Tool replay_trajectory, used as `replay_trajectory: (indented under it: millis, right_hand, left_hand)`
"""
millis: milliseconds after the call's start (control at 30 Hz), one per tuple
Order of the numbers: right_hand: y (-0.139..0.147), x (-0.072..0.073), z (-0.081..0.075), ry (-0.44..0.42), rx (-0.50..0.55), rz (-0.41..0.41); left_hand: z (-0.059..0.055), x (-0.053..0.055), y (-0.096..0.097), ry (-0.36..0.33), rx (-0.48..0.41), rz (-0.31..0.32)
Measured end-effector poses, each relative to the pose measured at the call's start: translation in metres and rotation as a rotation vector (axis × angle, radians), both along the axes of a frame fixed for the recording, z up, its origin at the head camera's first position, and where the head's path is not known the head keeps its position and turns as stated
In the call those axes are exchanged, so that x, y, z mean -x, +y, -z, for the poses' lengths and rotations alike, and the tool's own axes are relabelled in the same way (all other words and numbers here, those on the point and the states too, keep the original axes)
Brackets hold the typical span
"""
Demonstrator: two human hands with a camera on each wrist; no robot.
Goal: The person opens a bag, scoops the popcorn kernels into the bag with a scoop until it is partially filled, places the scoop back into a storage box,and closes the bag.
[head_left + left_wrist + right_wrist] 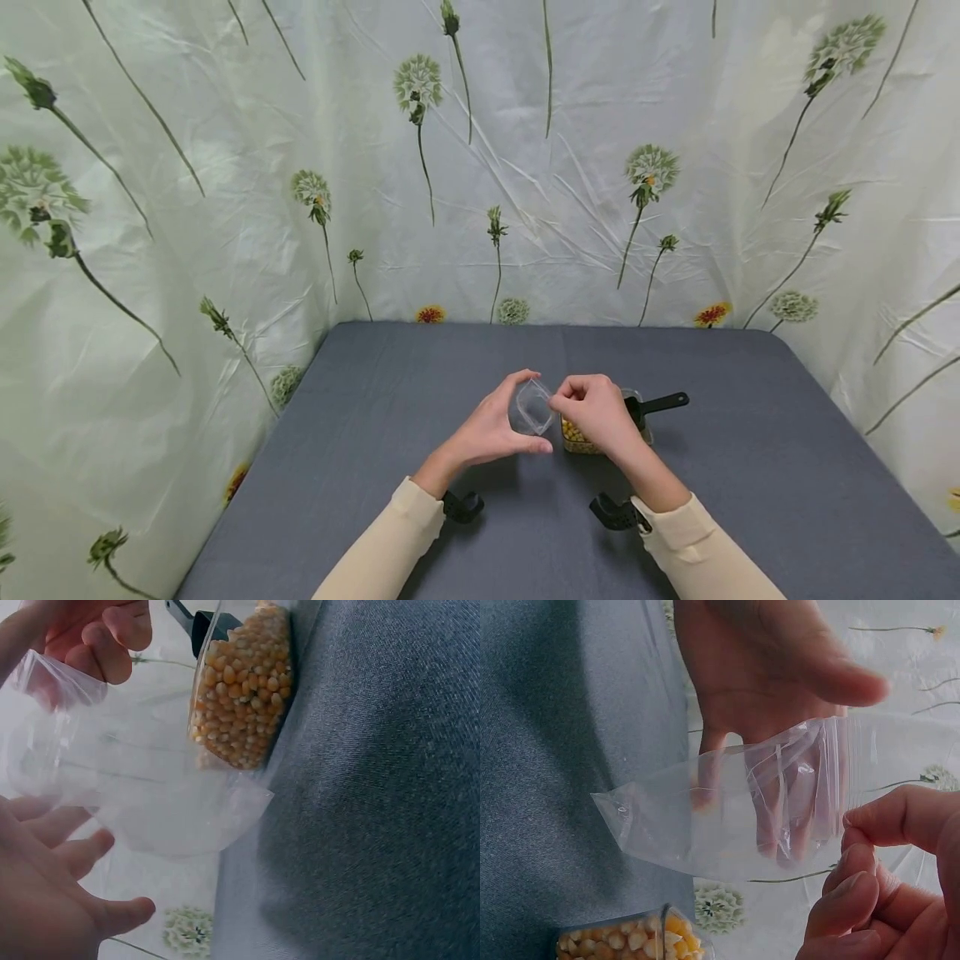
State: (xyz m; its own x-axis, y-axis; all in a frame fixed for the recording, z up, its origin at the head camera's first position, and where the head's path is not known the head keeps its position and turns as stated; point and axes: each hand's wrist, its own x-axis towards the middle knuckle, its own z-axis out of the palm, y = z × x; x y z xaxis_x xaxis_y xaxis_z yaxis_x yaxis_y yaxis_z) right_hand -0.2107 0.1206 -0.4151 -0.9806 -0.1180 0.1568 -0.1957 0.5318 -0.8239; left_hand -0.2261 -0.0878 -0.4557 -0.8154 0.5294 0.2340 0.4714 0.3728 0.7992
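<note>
A clear plastic zip bag (536, 407) hangs above the table between the hands, its mouth spread apart. My right hand (598, 412) pinches the bag's rim between thumb and index finger, the other fingers curled in. Beside the bag, my left hand (489, 427) has its fingers and thumb spread wide; in the right wrist view its fingers show through the film (675, 825). Nothing shows inside the bag. Just behind the right hand stands a clear container (583, 447) of yellow corn kernels (244, 690), partly hidden by that hand.
A black scoop (663, 402) leans in the container, its handle pointing right. Grey cloth covers the table (360, 467). Behind it hangs a white curtain (555, 192) printed with dandelions. Black straps with mounts (617, 512) sit at both wrists.
</note>
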Motion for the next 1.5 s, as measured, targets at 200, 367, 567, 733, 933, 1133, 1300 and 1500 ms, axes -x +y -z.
replay_trajectory:
  millis: [200, 367, 567, 733, 933, 1133, 1300, 1500]
  right_hand:
    - [-0.001, -0.001, 0.0, -0.002, 0.02, -0.021]
    - [-0.001, -0.003, 0.0, -0.013, 0.04, -0.039]
    - [0.0, -0.006, 0.0, -0.029, 0.052, -0.033]
    - [0.001, -0.007, 0.001, -0.043, 0.059, -0.029]
    - [0.003, -0.009, 0.002, -0.07, 0.066, -0.023]
    - [0.003, -0.006, 0.002, -0.079, 0.087, -0.037]
    - [0.001, -0.004, 0.001, -0.072, 0.107, -0.082]
    - [-0.001, -0.001, -0.001, -0.05, 0.12, -0.101]
  left_hand:
    - [0.005, 0.003, 0.002, 0.014, -0.067, 0.022]
    - [0.008, 0.003, 0.006, 0.022, -0.088, 0.051]
    - [0.01, 0.002, 0.009, -0.001, -0.095, 0.047]
    - [0.013, 0.002, 0.009, 0.01, -0.131, 0.066]
    - [0.017, 0.004, 0.009, 0.067, -0.156, 0.069]
    - [0.016, 0.007, 0.007, 0.123, -0.191, 0.061]
    - [0.014, 0.01, 0.003, 0.166, -0.227, 0.074]
    - [0.011, 0.014, -0.001, 0.191, -0.245, 0.069]
